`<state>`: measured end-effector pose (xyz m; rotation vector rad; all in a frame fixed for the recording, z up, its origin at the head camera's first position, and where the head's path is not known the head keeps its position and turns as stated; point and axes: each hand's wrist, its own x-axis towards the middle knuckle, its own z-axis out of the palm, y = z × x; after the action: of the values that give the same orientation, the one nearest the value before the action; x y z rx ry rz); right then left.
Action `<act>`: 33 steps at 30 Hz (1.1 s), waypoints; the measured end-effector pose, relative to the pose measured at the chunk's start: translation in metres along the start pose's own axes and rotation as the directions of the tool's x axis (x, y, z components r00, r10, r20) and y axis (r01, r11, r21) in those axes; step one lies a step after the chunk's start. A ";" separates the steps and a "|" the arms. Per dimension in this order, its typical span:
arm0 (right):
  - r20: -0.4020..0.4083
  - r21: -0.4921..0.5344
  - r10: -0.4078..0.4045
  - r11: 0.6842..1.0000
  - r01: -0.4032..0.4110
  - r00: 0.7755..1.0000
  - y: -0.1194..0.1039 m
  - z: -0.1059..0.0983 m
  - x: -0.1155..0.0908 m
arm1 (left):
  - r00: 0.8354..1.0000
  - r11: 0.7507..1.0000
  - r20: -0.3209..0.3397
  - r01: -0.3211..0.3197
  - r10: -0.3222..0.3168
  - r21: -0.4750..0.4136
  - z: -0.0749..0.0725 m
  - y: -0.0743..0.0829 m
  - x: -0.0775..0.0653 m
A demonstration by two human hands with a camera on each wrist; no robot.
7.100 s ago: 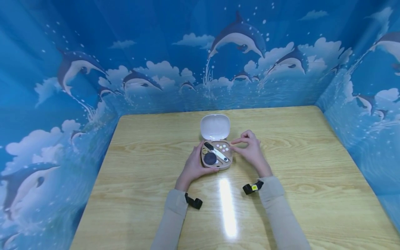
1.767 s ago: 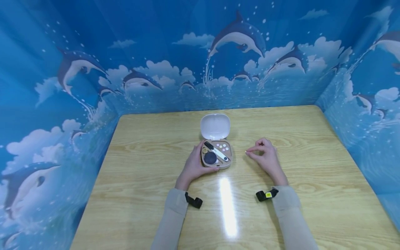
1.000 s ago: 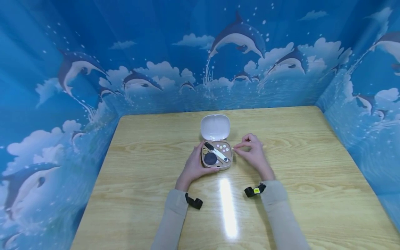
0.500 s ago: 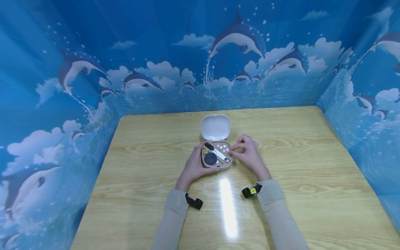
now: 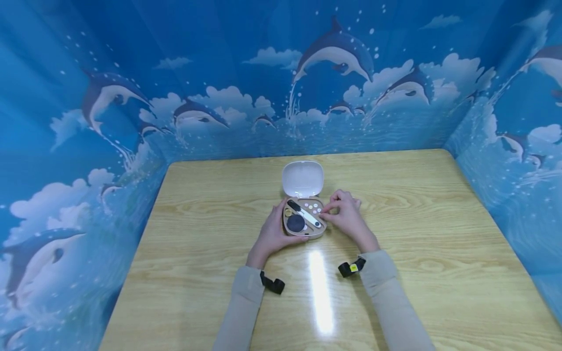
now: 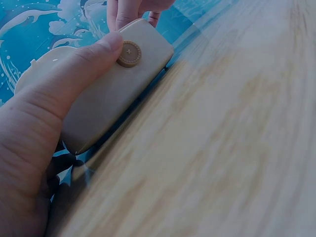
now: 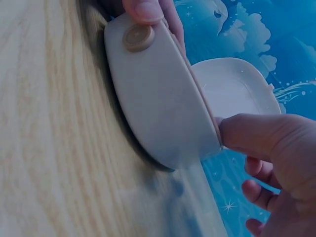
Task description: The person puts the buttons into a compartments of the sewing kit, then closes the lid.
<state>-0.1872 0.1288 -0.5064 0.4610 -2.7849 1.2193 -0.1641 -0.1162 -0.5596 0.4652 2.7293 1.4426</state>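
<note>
A small sewing kit box (image 5: 312,235) stands with its lid (image 5: 303,178) raised. My left hand (image 5: 273,233) grips its left side, the thumb (image 6: 79,71) along the front beside a round button-shaped latch (image 6: 129,53). My right hand (image 5: 348,217) reaches over the right rim, thumb and forefinger pinched together at the compartment of small white buttons (image 5: 311,207). The small button between its fingertips is hidden now. Across the box lies a black-and-white slim tool (image 5: 307,216), with a dark round disc (image 5: 295,223) and a small gold piece (image 5: 288,212) to its left.
The box rests on a wood-grain table (image 5: 210,204). Behind and at both sides hangs a blue dolphin-print curtain (image 5: 246,73). Black cameras are strapped at both wrists, the right one (image 5: 347,269) low in front of the box.
My right hand, out to the right of the box with a tiny pale piece in its fingertips, has come back left to the button compartment. The left hand and box have stayed put.
</note>
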 end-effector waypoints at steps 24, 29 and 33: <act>0.008 0.119 0.064 0.991 -0.065 0.998 0.001 -0.003 0.000 | 1.000 1.000 0.002 -0.004 0.004 -0.016 -0.001 0.001 0.000; -0.033 0.280 0.121 0.954 -0.107 0.992 0.004 -0.003 0.001 | 1.000 1.000 -0.002 0.003 -0.003 -0.016 0.000 0.001 0.000; -0.049 0.447 0.192 0.882 -0.150 0.980 0.005 -0.002 0.005 | 1.000 1.000 -0.004 0.005 -0.005 -0.016 0.000 0.000 0.000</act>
<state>-0.1940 0.1321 -0.5083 0.1710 -2.5020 1.8761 -0.1640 -0.1162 -0.5602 0.4548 2.7175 1.4652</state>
